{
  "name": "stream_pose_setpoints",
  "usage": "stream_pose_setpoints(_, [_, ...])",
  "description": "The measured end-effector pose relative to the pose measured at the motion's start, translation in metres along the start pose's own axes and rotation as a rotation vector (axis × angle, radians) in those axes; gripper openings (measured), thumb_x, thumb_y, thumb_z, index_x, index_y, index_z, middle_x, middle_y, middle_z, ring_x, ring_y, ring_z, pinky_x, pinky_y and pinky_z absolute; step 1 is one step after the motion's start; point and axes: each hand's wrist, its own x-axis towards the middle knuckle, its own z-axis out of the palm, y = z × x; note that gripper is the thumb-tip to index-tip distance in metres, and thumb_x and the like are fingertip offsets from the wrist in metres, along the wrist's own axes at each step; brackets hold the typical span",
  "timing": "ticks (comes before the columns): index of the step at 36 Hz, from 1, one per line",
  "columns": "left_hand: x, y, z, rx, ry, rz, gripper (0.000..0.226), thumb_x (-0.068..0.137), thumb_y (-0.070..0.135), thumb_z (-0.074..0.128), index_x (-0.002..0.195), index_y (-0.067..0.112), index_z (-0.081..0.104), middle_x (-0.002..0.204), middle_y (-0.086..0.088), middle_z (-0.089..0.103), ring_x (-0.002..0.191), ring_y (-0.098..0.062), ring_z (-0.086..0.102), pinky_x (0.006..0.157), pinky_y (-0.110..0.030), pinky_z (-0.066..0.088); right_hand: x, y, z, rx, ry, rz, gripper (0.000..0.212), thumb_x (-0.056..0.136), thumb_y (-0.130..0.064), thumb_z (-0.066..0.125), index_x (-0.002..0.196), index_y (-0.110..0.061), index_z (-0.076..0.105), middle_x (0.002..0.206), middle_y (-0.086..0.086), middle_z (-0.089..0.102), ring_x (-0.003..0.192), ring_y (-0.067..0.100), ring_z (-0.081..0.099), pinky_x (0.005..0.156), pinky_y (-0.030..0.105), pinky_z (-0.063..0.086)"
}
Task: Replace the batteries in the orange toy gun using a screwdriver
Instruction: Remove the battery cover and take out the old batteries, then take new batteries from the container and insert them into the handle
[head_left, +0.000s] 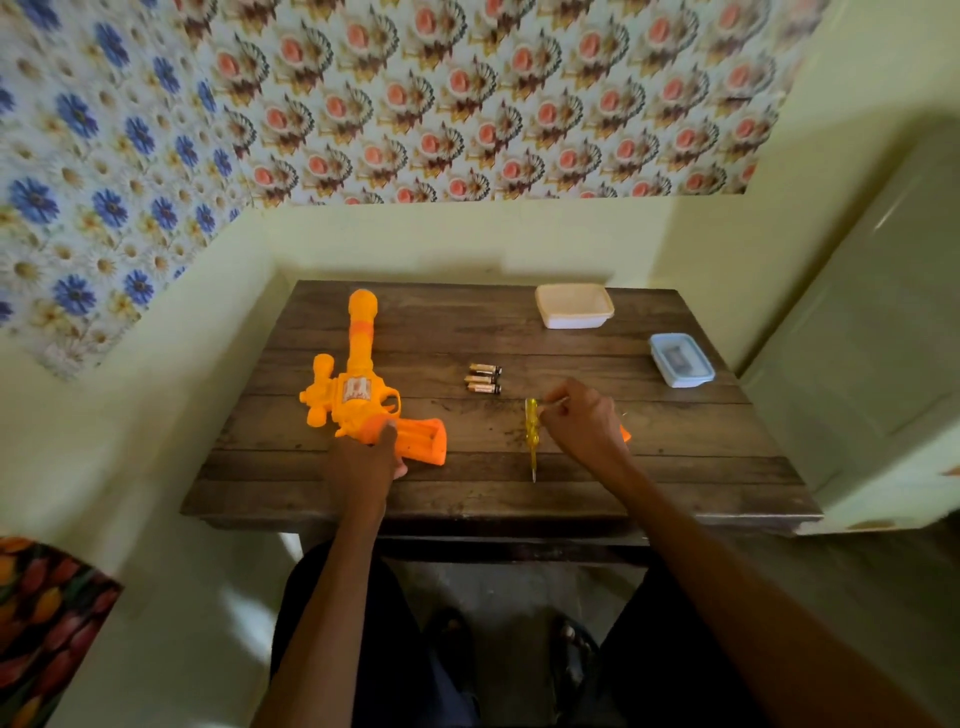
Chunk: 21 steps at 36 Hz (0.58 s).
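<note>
The orange toy gun (358, 384) lies on the left of the wooden table (675, 457), barrel pointing away from me. Its grip compartment (426, 441) shows open with empty slots. My left hand (371, 457) holds the gun at the grip. Three batteries (483, 379) lie side by side in the middle of the table. A yellow screwdriver (532, 434) lies just left of my right hand (582, 421), tip towards me. My right hand rests with fingers curled, pinching something small that I cannot make out. An orange piece (625, 434), probably the battery cover, peeks out from under that hand.
A white plastic tub (574, 306) stands at the table's back edge. A blue-lidded box (681, 360) sits at the right side. Walls close in on the left and behind the table; a pale door is at the right.
</note>
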Motion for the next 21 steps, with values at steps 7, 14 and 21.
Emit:
stream_pose_setpoints(7, [-0.009,0.019,0.002,0.366,0.076,0.127,0.047,0.088,0.042,0.057,0.114,0.003,0.057,0.103,-0.019,0.066,0.096,-0.039,0.062,0.08,-0.044,0.051,0.01,-0.01,-0.026,0.047,-0.003,0.012,0.006,0.085,-0.024,0.064,0.088,-0.022,0.069,0.083,-0.004,0.07,0.077,0.011,0.065,0.065,0.024,0.051])
stream_pose_setpoints(14, [-0.014,0.084,0.066,0.338,-0.1,0.354,0.023,0.088,0.037,0.057,0.078,0.015,0.059,0.086,-0.009,0.068,0.09,-0.031,0.063,0.072,-0.035,0.045,0.038,0.004,-0.051,0.07,0.052,0.011,0.007,0.085,-0.024,0.068,0.079,-0.021,0.068,0.082,0.003,0.072,0.082,0.019,0.069,0.081,0.036,0.056])
stream_pose_setpoints(21, [0.034,0.108,0.166,0.211,-0.394,0.289,0.013,0.087,0.024,0.05,0.077,0.021,0.056,0.063,-0.005,0.068,0.062,-0.024,0.066,0.079,-0.049,0.058,0.099,0.014,-0.067,0.2,0.093,0.14,0.015,0.086,-0.012,0.061,0.081,-0.002,0.071,0.07,0.013,0.07,0.05,0.014,0.066,0.052,0.022,0.056])
